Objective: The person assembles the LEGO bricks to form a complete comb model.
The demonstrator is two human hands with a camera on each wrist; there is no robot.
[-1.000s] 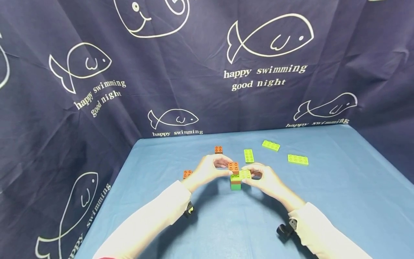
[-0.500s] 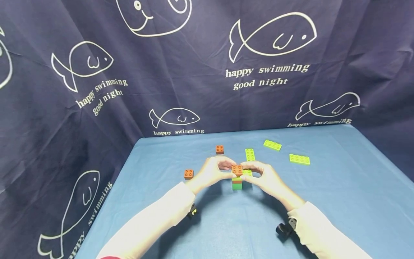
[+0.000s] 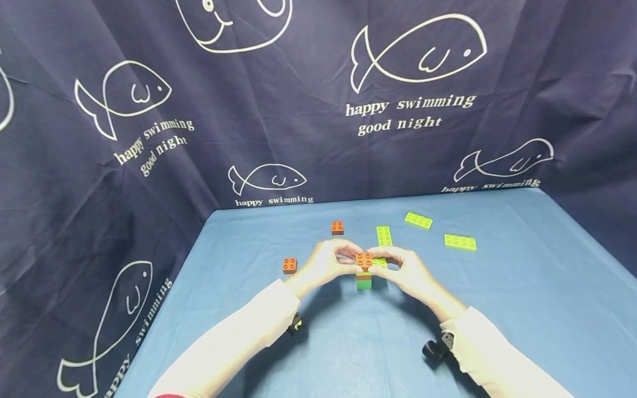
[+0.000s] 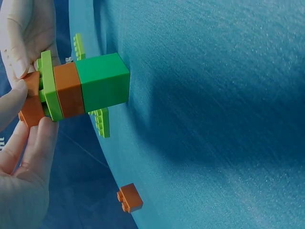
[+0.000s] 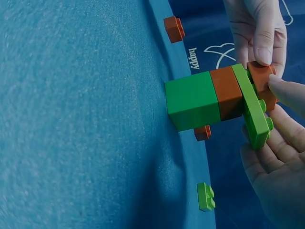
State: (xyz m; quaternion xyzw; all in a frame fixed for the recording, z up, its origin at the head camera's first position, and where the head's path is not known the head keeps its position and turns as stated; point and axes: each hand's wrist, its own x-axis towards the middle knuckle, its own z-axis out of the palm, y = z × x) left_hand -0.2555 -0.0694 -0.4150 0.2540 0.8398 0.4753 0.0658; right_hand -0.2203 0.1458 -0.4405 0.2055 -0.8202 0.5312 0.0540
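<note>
A small stack stands on the blue table, with a green block [image 3: 364, 284] at the bottom and an orange brick [image 5: 226, 93] above it. A lime plate [image 5: 251, 106] crosses over that brick and juts out to the right. On top sits another orange brick [image 3: 364, 261], slightly tilted, with a gap above the plate showing in both wrist views. My left hand [image 3: 325, 262] pinches this top brick from the left, thumb on the near face. From the right, my right hand [image 3: 410, 273] pinches the same brick, its fingers partly hidden behind the plate.
Two loose orange bricks lie to the left, one nearer [image 3: 290, 266] and one farther back [image 3: 338, 228]. Behind and right of the stack are three lime plates: one upright to my view [image 3: 384, 236], one at the back [image 3: 418, 220], one farther right [image 3: 460, 242].
The top orange brick has moved slightly right and come over the stack's plate in my left hand. My right hand has shifted from the lime plate to the brick's right side.
</note>
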